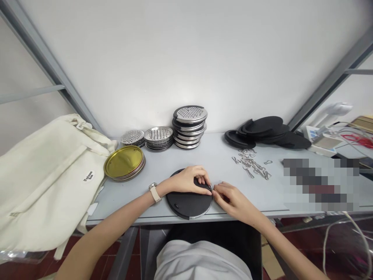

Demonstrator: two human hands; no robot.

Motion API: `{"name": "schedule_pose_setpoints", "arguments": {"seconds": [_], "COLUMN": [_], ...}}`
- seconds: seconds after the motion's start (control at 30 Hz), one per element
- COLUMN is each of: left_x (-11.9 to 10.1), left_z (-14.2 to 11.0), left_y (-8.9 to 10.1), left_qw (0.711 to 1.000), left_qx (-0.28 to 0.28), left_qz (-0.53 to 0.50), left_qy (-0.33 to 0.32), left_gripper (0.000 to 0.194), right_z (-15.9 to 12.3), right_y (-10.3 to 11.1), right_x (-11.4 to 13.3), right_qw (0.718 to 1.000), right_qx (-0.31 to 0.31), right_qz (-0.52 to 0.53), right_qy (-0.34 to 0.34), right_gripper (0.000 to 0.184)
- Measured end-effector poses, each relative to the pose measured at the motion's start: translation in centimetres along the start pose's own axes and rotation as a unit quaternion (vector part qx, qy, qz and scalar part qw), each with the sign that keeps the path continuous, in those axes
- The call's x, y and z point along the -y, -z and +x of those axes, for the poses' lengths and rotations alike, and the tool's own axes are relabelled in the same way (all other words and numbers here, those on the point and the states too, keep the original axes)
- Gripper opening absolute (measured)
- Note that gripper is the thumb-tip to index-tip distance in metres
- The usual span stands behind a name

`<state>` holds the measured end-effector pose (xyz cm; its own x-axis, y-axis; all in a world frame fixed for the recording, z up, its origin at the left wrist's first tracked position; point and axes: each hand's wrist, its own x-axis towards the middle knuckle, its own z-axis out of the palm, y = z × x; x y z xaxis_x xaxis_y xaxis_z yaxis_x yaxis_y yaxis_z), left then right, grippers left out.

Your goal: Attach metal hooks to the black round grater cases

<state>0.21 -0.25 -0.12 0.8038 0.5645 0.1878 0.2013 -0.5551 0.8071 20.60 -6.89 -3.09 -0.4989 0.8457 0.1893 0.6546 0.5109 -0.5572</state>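
A black round disc [192, 204] with a silvery rim along its lower right lies flat near the table's front edge. Across its upper part rests my left hand [188, 181], thumb and fingers closed at the disc's right edge. My right hand [233, 200] meets it there, thumb and forefinger pinched on a small metal clip [211, 187], mostly hidden by the fingertips. Right of the hands lie several loose metal snap clips [250, 163].
Behind stand stacks of perforated metal grater discs [159, 134], the tallest stack [190, 126] partly black-edged. Gold round lids [124, 161] are piled at left beside a cream bag [52, 175]. Black discs [262, 130] lie heaped at back right, near a white power strip [320, 144].
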Motion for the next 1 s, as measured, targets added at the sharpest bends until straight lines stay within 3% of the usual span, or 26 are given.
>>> {"name": "schedule_pose_setpoints", "arguments": {"seconds": [0.43, 1.0], "left_x": [0.05, -0.11], "left_z": [-0.08, 0.00], "left_y": [0.02, 0.16], "left_qw": [0.999, 1.000], "left_qx": [0.002, 0.023], "left_qz": [-0.003, -0.012], "left_qy": [-0.048, -0.014], "left_gripper": [0.017, 0.025], "right_z": [-0.05, -0.17], "right_y": [0.14, 0.15], "right_x": [0.29, 0.30], "right_qw": [1.000, 1.000], "right_qx": [0.003, 0.006], "right_qz": [0.001, 0.015], "right_qy": [0.014, 0.025], "right_gripper": [0.031, 0.033]}}
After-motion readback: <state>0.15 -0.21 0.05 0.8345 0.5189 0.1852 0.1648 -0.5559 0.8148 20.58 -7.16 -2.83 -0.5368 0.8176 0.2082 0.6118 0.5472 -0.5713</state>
